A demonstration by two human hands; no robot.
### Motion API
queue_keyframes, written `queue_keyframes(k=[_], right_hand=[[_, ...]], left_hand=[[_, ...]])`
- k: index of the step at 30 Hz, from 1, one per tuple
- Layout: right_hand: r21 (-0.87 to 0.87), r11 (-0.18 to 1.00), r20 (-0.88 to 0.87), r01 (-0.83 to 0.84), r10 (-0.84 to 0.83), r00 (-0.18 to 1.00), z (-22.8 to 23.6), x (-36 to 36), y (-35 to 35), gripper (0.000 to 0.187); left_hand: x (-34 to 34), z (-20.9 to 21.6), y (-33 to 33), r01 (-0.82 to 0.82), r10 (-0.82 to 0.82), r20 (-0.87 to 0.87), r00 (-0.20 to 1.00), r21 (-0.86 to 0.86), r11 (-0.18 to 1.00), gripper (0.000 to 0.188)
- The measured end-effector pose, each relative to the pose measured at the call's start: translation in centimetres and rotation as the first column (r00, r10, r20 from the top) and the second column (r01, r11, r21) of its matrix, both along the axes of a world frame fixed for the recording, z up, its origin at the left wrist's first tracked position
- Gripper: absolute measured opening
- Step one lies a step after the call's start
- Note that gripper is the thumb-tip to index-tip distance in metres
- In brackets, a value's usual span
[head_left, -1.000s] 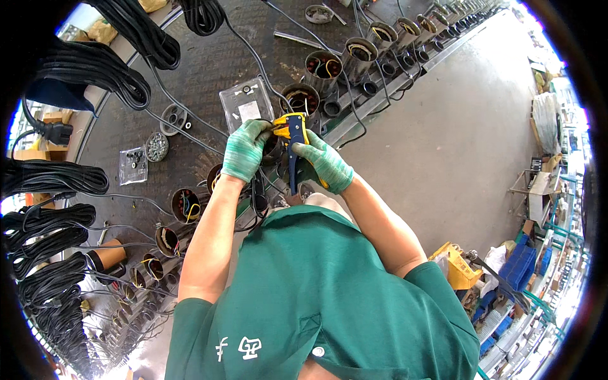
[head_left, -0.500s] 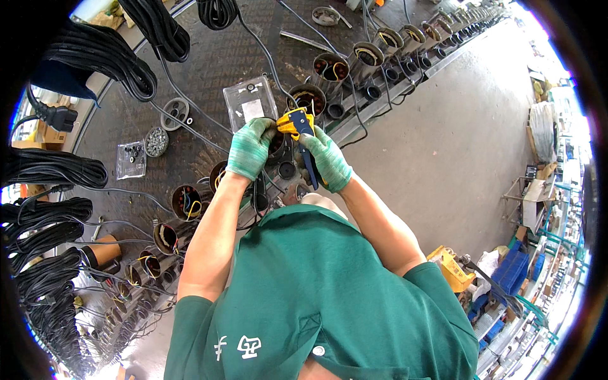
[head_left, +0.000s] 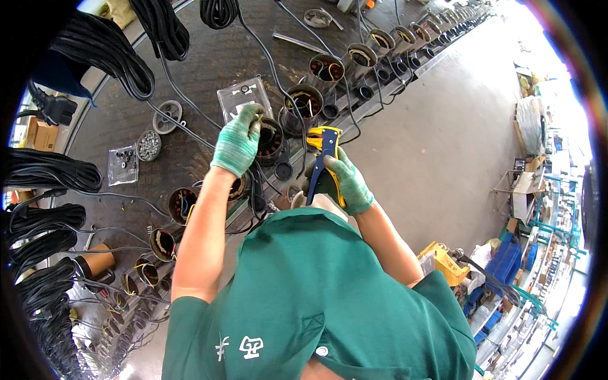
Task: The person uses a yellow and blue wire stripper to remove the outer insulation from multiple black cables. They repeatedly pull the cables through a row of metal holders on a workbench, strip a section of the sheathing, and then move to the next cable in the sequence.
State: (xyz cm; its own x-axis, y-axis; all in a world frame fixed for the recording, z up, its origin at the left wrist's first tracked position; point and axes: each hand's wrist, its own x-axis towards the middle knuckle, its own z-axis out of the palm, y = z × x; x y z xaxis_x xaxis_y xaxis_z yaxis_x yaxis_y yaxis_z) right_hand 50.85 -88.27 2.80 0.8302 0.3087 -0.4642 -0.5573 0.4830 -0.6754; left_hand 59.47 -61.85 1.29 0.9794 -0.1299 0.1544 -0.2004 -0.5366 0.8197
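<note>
My right hand (head_left: 348,180), in a green knitted glove, is closed around a wire stripper with dark blue body and yellow jaws (head_left: 329,142). The tool lies between my palm and my fingers. Its head stands above the hand, on the upper left side of it, and the handles point down toward my body. It is held just outside the near edge of the dark, worn table (head_left: 202,57).

My left hand (head_left: 237,142), in a glove of the same kind, is on the table side of this edge, apart from the stripper. Its thumb and forefinger are brought near together at the tips. A small yellowish-green bit shows there, but I cannot tell if they grip it.

Just beside the left hand, between it and the tool, there is a round metal cylinder with dark red parts inside (head_left: 271,140). More such cylinders stand in a row along the near edge.

Behind my left fingers lies a flat clear plastic tray (head_left: 243,95). Farther to the left on the table I see a grey spoked ring (head_left: 167,117) and a round bowl of small metal pieces (head_left: 149,145). Thick coils of black cable (head_left: 104,50) are at the far edge.
</note>
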Motion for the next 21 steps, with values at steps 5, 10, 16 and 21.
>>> queue_keyframes(k=[5,10,16,21], right_hand=[[-0.015,0.999,0.022,0.039,-0.039,0.999,-0.1,-1.4,-0.2,0.052],[-0.079,0.997,0.014,-0.005,0.006,1.000,-0.8,-0.9,-1.0,0.054],[-0.055,0.991,0.013,-0.122,0.123,0.992,-0.4,2.8,-2.0,0.053],[-0.086,0.967,0.027,-0.241,0.244,0.969,-0.1,6.5,-3.6,0.053]], left_hand=[[1.8,3.3,2.0,0.351,-0.321,-0.168,0.932,0.643,0.681,0.029],[-0.7,3.3,-1.2,0.196,-0.189,-0.100,0.977,0.773,0.603,0.020],[-0.6,3.2,-3.3,0.095,0.059,-0.163,0.985,0.789,0.608,0.026],[0.2,1.7,-3.4,0.176,0.122,-0.352,0.928,0.705,0.687,0.030]])
